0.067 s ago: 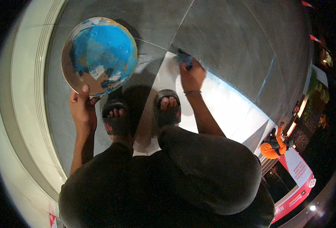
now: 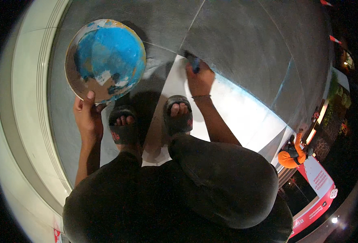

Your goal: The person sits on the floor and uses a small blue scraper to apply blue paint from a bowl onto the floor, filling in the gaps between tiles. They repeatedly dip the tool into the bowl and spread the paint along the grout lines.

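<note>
With clamped grip, the left hand (image 2: 89,121) holds a paint-smeared dish (image 2: 74,77). The right hand (image 2: 201,80) clamps its grip on a dark tool (image 2: 192,61).

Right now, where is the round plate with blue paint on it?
In the head view, the round plate is at the upper left, held by its near edge in the left hand, beyond the left sandal.

Round dish (image 2: 75,79), patchily paint-crusted (matt-looking)
</note>
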`<act>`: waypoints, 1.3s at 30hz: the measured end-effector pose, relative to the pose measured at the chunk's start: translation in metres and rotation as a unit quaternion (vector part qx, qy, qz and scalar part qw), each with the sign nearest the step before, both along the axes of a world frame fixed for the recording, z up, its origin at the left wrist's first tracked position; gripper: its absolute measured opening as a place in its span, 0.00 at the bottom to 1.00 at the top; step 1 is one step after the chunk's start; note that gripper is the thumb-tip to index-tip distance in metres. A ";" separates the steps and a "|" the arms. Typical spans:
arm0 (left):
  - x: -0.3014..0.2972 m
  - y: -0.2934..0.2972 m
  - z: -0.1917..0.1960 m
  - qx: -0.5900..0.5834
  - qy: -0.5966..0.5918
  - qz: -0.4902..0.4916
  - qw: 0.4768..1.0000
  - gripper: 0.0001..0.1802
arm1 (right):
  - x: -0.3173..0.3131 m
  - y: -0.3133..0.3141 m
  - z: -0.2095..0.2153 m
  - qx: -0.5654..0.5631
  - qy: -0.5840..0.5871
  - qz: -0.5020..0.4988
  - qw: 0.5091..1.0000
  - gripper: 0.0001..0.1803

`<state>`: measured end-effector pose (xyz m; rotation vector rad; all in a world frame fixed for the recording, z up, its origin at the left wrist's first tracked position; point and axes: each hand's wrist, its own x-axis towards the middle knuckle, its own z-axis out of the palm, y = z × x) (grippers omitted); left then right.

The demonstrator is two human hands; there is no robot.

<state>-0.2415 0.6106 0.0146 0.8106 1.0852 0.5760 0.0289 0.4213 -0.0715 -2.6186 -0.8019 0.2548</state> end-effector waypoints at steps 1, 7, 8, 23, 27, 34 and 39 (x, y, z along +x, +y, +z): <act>0.000 0.000 -0.002 -0.006 -0.001 0.003 1.000 0.23 | -0.006 0.016 0.014 0.045 0.016 0.025 0.999 0.15; -0.003 -0.003 0.002 -0.019 0.011 0.010 1.000 0.23 | -0.034 0.000 0.029 0.091 0.028 0.168 0.981 0.21; -0.004 -0.003 0.003 -0.012 0.005 0.010 1.000 0.23 | -0.039 -0.009 0.032 0.095 0.038 0.205 0.973 0.24; -0.005 -0.007 -0.003 -0.013 0.004 0.032 0.999 0.23 | -0.014 -0.016 0.030 -0.040 0.024 0.205 0.978 0.26; -0.003 -0.006 0.002 0.002 -0.009 0.015 1.000 0.23 | 0.000 -0.036 0.029 0.029 0.009 0.007 1.000 0.17; -0.003 -0.001 -0.002 -0.005 0.005 -0.006 1.000 0.24 | 0.000 0.009 0.009 0.017 -0.006 0.007 1.000 0.16; -0.003 -0.001 0.002 -0.019 0.006 0.015 1.000 0.27 | -0.023 0.033 0.024 0.102 0.027 0.160 0.982 0.19</act>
